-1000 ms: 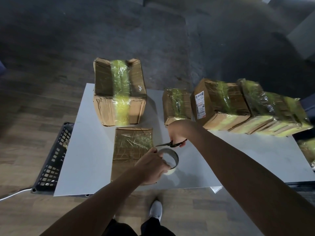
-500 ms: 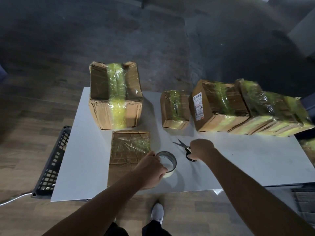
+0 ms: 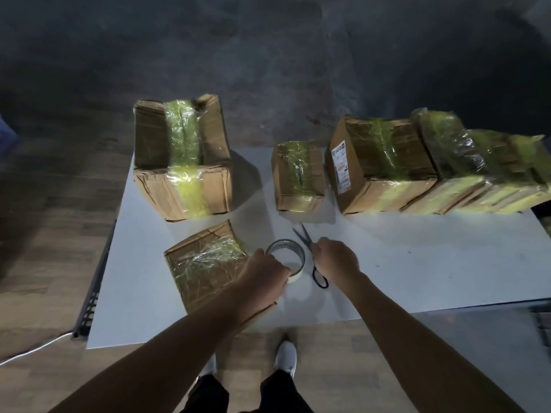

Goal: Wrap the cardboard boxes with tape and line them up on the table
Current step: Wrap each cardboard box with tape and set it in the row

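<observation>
Left hand [image 3: 262, 274] has its grip curled round the near side of the tape roll [image 3: 301, 265]. The roll sits flat on the white counter [image 3: 417, 263], just right of a flat taped box [image 3: 202, 263] at the front edge. Right hand [image 3: 337, 260] is down on the scissors [image 3: 308, 247] right beside the roll, blades spread and pointing away, but honestly I can't tell if that grip is closed on the handles or just resting. Along the back there's a big box [image 3: 182, 162] on the left, a gap, then a small box [image 3: 298, 177], a labelled box [image 3: 384, 165] and more wrapped boxes [image 3: 477, 168] side by side, all in yellowish tape.
</observation>
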The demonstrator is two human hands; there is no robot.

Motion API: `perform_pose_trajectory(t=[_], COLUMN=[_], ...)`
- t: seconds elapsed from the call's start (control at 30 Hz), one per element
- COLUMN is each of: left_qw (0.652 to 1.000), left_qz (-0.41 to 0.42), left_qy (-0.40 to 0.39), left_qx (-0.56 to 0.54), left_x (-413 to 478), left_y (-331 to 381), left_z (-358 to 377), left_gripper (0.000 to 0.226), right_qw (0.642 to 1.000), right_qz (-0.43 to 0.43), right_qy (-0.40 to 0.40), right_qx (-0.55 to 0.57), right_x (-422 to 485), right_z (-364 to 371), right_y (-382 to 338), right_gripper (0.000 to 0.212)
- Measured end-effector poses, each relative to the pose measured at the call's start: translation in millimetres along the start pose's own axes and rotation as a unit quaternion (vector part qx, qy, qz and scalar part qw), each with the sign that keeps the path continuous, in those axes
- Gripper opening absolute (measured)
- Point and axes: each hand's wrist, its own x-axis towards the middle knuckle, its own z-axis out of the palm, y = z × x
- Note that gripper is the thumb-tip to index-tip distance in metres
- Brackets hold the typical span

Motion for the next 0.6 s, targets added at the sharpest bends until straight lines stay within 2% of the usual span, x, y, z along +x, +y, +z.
perform_pose_trajectory(t=[0.03,0.1,0.2,0.23,0.33,0.43,0.53,0.6], left_qw=[1.0,1.0,0.999,0.998,0.977,0.955,0.939,0.927], left_qz=[-0.002,-0.003,0.002,0.004,0.008,-0.052,-0.141,-0.193], left_qy=[-0.001,-0.004,0.021,0.045,0.164,0.242,0.259,0.26], left_qx=[0.0,-0.004,-0.027,-0.054,-0.139,-0.162,-0.179,-0.19], left_x=[0,2,0,-3,-18,-34,-46,-54], left_y=[1,3,6,6,-2,-23,-47,-60], left_z=[0,0,-1,-3,-7,-9,-11,-10], left_gripper=[0.022,0.024,0.028,0.029,0.026,0.026,0.031,0.029], right_qw=[0.997,0.993,0.995,0.995,0.993,0.995,0.997,0.998], right_qz=[0.014,0.005,0.003,0.015,0.055,0.056,0.05,0.053], right_qy=[-0.006,-0.029,-0.057,-0.058,-0.048,-0.045,-0.046,-0.013], right_qx=[0.071,0.115,0.085,0.085,0.094,0.072,0.047,0.009], right_x=[0,-2,-3,-2,2,6,6,3], right_z=[-2,-3,1,2,5,9,13,8], right_y=[-3,-9,-12,-12,-13,-17,-23,-32], right_gripper=[0.043,0.051,0.031,0.024,0.028,0.034,0.038,0.045])
